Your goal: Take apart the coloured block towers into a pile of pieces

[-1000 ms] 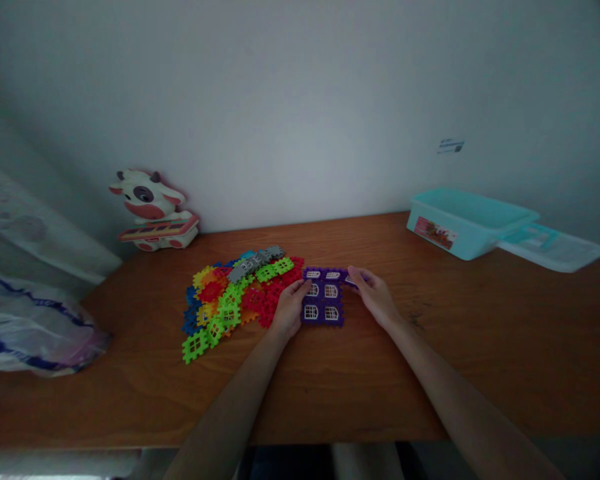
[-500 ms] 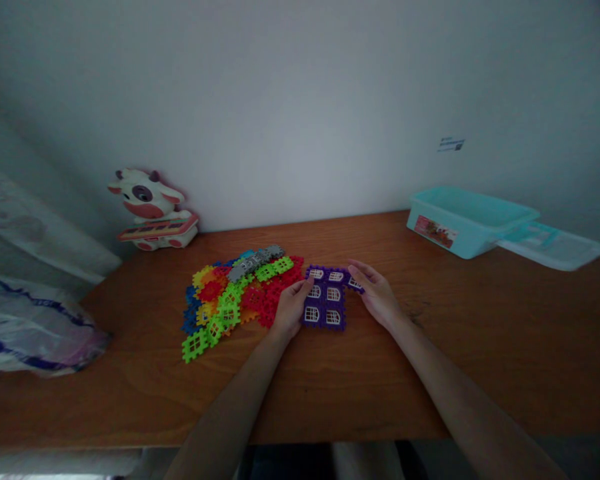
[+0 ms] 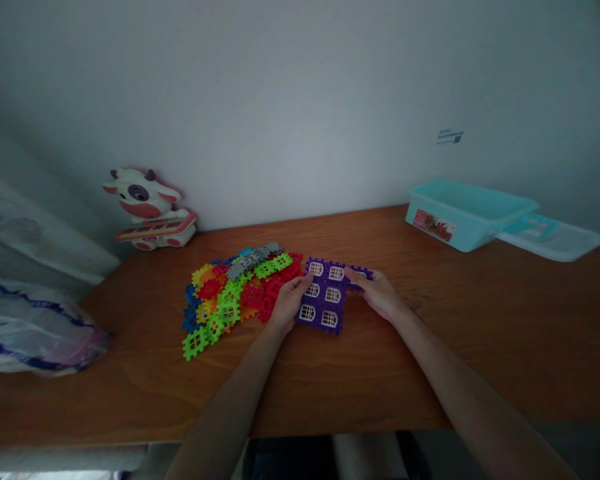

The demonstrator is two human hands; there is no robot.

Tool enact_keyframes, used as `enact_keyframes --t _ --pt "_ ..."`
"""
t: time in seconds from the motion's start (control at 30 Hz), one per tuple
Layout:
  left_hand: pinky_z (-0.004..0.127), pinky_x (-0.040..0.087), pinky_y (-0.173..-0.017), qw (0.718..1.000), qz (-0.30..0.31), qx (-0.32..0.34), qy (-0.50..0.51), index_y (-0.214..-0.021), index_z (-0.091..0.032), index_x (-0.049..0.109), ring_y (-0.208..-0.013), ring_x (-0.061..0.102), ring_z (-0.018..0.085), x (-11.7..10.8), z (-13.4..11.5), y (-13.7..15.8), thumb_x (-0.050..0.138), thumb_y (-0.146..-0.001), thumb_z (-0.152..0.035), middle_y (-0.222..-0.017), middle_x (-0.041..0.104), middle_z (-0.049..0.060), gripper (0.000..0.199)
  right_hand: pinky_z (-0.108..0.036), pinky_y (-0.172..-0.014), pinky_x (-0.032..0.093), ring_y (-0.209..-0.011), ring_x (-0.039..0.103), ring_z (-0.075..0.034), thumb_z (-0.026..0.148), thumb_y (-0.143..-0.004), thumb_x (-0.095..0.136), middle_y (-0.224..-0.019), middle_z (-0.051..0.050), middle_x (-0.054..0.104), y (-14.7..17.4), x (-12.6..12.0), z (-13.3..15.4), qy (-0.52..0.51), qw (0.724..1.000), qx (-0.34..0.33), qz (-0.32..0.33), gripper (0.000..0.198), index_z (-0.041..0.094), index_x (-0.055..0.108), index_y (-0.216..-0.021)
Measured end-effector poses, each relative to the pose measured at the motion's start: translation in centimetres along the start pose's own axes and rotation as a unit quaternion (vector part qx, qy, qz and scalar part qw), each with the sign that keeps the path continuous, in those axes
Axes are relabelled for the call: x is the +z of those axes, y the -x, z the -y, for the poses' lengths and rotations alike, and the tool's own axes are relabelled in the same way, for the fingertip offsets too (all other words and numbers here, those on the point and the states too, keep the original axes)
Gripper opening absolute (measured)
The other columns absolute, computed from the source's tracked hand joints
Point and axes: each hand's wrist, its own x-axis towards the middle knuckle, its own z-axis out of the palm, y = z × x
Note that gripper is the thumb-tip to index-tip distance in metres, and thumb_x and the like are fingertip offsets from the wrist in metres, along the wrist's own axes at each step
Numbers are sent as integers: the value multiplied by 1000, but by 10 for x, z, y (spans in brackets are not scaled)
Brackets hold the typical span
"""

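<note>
A purple panel of interlocking window tiles (image 3: pixel 323 297), with white arched window frames, is held up in front of me. My left hand (image 3: pixel 291 301) grips its left edge, thumb on the front face. At the upper right, one more purple window tile (image 3: pixel 364 273) sits against the panel, and my right hand (image 3: pixel 379 292) is closed on it with the thumb across the seam. The fingers behind the panel are hidden. Just left of my left hand lies a heap of colourful interlocking tiles (image 3: pixel 229 293) in red, green, yellow, blue and grey.
On the wooden table (image 3: pixel 380 373), a turquoise bin (image 3: pixel 460 213) stands at the back right, a translucent lid (image 3: pixel 550 238) leaning beside it. A cow toy with a keyboard (image 3: pixel 153 210) is at the back left. A plastic bag (image 3: pixel 35 327) lies at the left edge.
The extra purple tile has come level with the panel's top row, and my right thumb has moved left over the joint. The panel now tilts slightly, its lower end shifted left.
</note>
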Motion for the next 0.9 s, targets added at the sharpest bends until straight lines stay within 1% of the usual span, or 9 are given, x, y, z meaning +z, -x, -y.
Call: enact_keyframes --t 0.17,0.27,0.4,0.5,0.57,0.67,0.77,0.83,0.9 --pt "21 48 -50 1000 0 6 5 -75 -14 66 -49 60 10 -2 3 -1 88 -62 -52 -62 67 -1 46 -27 -56 58 -71 69 -18 51 -59 89 -85 -7 78 0 2 2 -23 999 29 -4 40 18 78 -78" --pt "22 51 -54 1000 12 -4 16 -79 -14 67 -52 62 12 -1 3 -1 86 -68 -50 -65 69 1 42 -26 -55 58 -71 68 -17 50 -59 89 -86 -7 78 0 3 1 -29 999 21 -5 39 18 78 -78" --pt "30 59 -68 997 42 -53 39 -91 -12 70 -67 71 19 2 1 1 75 -83 -45 -79 76 8 34 -25 -58 58 -70 68 -16 48 -61 89 -85 -5 78 -2 3 -3 -34 999 -3 -19 37 17 78 -78" --pt "34 60 -78 993 50 -90 62 -98 -11 71 -82 74 23 3 0 0 65 -91 -42 -91 78 12 32 -26 -61 58 -70 67 -15 46 -63 89 -86 -4 78 -3 4 -6 -37 999 -13 -28 34 18 79 -81" --pt "35 60 -82 990 47 -113 74 -102 -11 71 -87 75 24 3 -1 0 60 -95 -40 -94 78 13 32 -27 -62 59 -72 68 -16 44 -64 89 -89 -4 78 -4 4 -8 -34 999 -22 -26 35 19 80 -86" --pt "35 60 -83 987 36 -127 90 -106 -10 70 -88 75 23 4 -3 -1 53 -99 -37 -95 78 12 33 -32 -69 60 -77 71 -19 41 -65 88 -96 -5 79 -4 3 -8 -12 999 -37 -9 37 20 80 -94" --pt "34 59 -83 985 19 -134 106 -103 -10 70 -82 74 22 6 -6 -1 48 -101 -34 -91 77 12 32 -40 -83 60 -86 73 -22 42 -70 85 -103 -5 79 -1 3 -5 37 997 -66 8 36 23 80 -100" --pt "34 59 -79 984 8 -133 119 -97 -10 70 -73 73 20 5 -9 -1 47 -101 -31 -85 76 10 31 -45 -94 56 -97 73 -25 41 -74 82 -108 -4 79 0 3 -3 90 991 -100 24 32 26 79 -102" --pt "33 59 -73 981 9 -130 143 -90 -12 69 -65 70 19 2 -12 -1 44 -100 -30 -78 74 9 32 -47 -104 51 -108 71 -26 40 -78 79 -113 -3 77 1 2 -2 147 978 -139 52 28 29 79 -104"
